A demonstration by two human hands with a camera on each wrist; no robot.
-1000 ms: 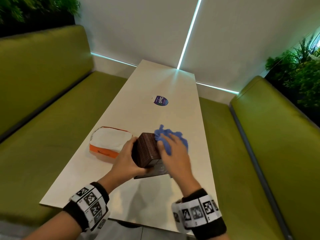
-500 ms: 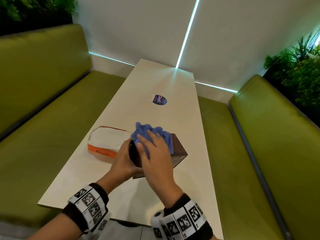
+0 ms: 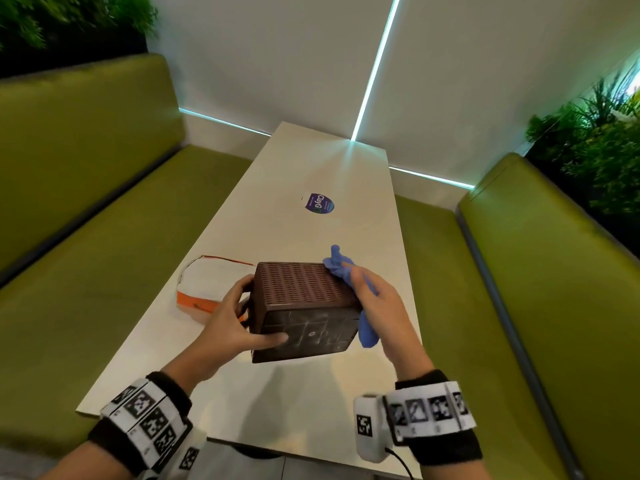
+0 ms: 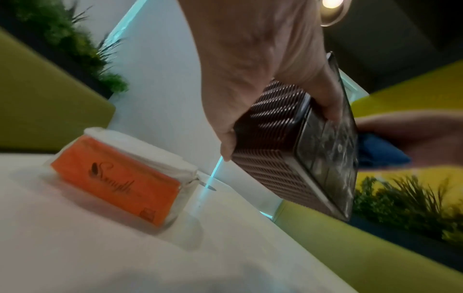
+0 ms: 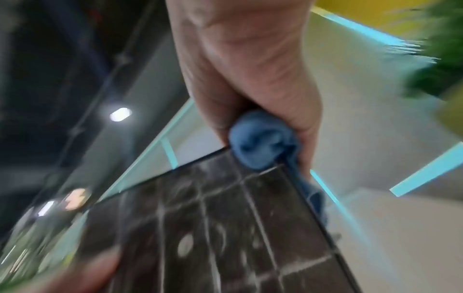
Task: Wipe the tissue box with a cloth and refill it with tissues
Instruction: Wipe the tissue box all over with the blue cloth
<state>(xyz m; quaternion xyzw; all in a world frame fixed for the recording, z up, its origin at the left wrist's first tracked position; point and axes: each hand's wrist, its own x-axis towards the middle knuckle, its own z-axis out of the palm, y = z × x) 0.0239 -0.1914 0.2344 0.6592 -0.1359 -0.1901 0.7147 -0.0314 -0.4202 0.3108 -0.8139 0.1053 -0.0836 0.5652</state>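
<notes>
A brown woven-pattern tissue box (image 3: 304, 306) is held tipped above the white table (image 3: 242, 244), its dusty flat base (image 5: 225, 228) facing me. My left hand (image 3: 235, 320) grips its left side, thumb on the base. My right hand (image 3: 377, 306) presses a blue cloth (image 3: 349, 275) against the box's right side, fingers curled over the cloth. An orange and white tissue pack (image 3: 204, 289) lies on the table left of the box; in the left wrist view the tissue pack (image 4: 120, 178) shows its orange face.
A round purple sticker (image 3: 318, 203) sits farther along the table. Green bench seats (image 3: 86, 271) flank the table on both sides, with plants (image 3: 595, 140) behind the backrests. The table's near edge (image 3: 242, 445) is close to my wrists.
The box has been turned so its base faces me. My right hand with the cloth has moved from the top of the box to its right side.
</notes>
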